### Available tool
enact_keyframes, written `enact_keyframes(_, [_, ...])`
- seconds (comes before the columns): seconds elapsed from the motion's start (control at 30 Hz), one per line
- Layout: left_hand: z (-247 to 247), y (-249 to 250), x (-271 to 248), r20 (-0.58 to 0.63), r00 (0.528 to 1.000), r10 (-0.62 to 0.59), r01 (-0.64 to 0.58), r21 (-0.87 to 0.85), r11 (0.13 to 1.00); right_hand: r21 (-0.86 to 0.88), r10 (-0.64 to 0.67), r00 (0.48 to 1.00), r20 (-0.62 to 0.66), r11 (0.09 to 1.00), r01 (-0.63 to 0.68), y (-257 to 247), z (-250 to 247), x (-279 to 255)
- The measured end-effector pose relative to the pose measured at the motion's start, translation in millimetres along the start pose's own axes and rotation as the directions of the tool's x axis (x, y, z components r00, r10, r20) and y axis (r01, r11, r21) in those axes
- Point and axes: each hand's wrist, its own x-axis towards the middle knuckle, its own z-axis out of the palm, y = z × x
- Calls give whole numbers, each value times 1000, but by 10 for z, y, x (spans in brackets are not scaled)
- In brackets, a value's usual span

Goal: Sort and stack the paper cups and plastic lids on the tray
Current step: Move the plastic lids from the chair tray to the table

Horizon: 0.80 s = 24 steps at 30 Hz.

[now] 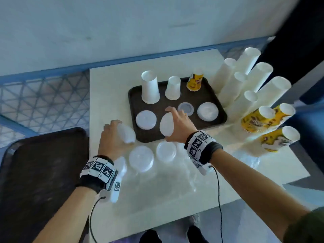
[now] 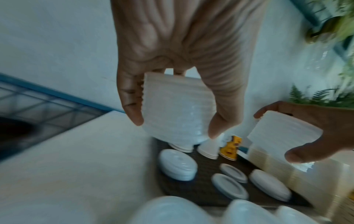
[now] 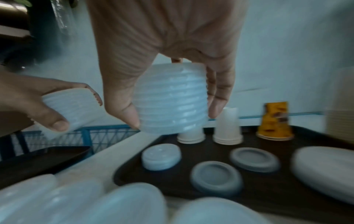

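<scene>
A brown tray (image 1: pixel 135 102) on the white table carries two upturned white paper cup stacks (image 1: pixel 150 87) (image 1: pixel 172 88) and a yellow printed cup (image 1: pixel 194 82) along its far side. Translucent lid piles (image 1: pixel 145 119) (image 1: pixel 185 109) (image 1: pixel 208 111) lie nearer me. My right hand (image 1: pixel 172 120) hovers over the tray's near middle, gripping a stack of plastic lids (image 3: pixel 170 100) between thumb and fingers. My left hand (image 1: pixel 114 132), left of the tray's near corner, grips another lid stack (image 2: pixel 172 109). More loose lids (image 1: pixel 141 158) (image 1: pixel 165 151) rest on the table beneath my wrists.
Long sleeves of white cups (image 1: pixel 245 81) and yellow cups (image 1: pixel 259 120) lie on their sides at the table's right. A second dark tray (image 1: pixel 43 163) sits lower left. Blue mesh fencing (image 1: pixel 43 102) runs behind, against a pale wall.
</scene>
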Motion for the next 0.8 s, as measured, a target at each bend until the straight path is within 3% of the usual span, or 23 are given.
enact_keyframes(0.13, [564,736,-141,50,993,109,-109,-7,994,-24,70,997,-21,997,-71,805,-343,-193])
enact_keyframes(0.3, [1216,1298,-482,140,969,202,-206,10,979,-24,111,993,28,994,-111,1485,-422,-435])
enact_keyframes(0.53, [1764,1240,-930,280,958,51,-87,115,990,-37,69,983,172,997,-63,1691,4,-797])
enact_keyframes(0.8, [1818,858,-1127,253,956,-150,93,223,970,-66,6,955,297,998,14,1453,405,-992])
